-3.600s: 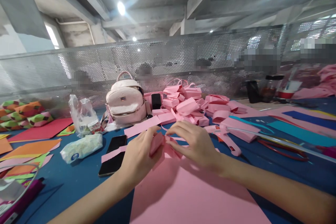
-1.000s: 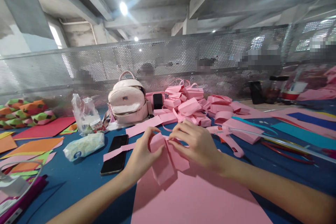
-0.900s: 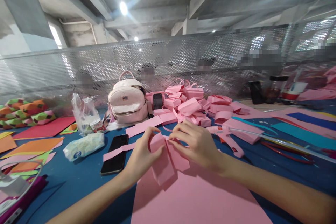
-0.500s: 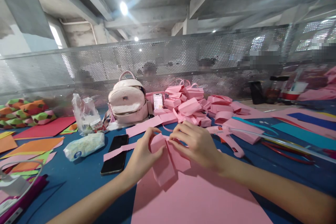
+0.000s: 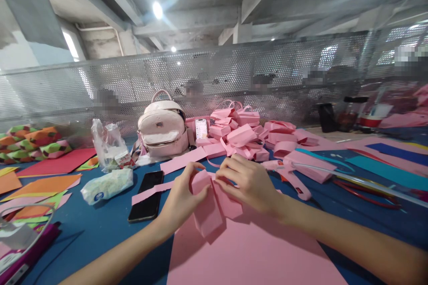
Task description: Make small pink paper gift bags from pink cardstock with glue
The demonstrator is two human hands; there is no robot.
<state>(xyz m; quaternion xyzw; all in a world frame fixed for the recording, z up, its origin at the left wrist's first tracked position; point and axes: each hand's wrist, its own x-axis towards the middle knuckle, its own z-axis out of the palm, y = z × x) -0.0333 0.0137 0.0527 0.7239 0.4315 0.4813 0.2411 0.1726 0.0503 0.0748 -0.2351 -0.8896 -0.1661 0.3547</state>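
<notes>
A folded pink paper box [image 5: 207, 213] is between my two hands, above a large pink paper sheet [image 5: 254, 249]. My left hand [image 5: 187, 196] grips the box's left side, thumb across its face. At its upper right, the fingers of my right hand [image 5: 247, 180] pinch a pink paper flap [image 5: 230, 200] beside the box. What lies under the right fingertips is partly hidden. From behind my left hand a narrow pink paper strip [image 5: 152, 192] sticks out over a black phone [image 5: 147, 198]. A pink glue gun [image 5: 290, 176] rests just beyond my right wrist.
Behind the hands stand a pale pink backpack [image 5: 163, 131], an upright lit phone [image 5: 201, 129] and a heap of pink paper pieces [image 5: 240, 131]. A tissue pack [image 5: 107, 185] and coloured paper [image 5: 43, 187] lie left. Red-handled scissors [image 5: 368, 196] lie right. A perforated metal partition [image 5: 217, 67] closes the back.
Both hands and the pink paper box keep the same place and grip. The display on the upright phone looks different.
</notes>
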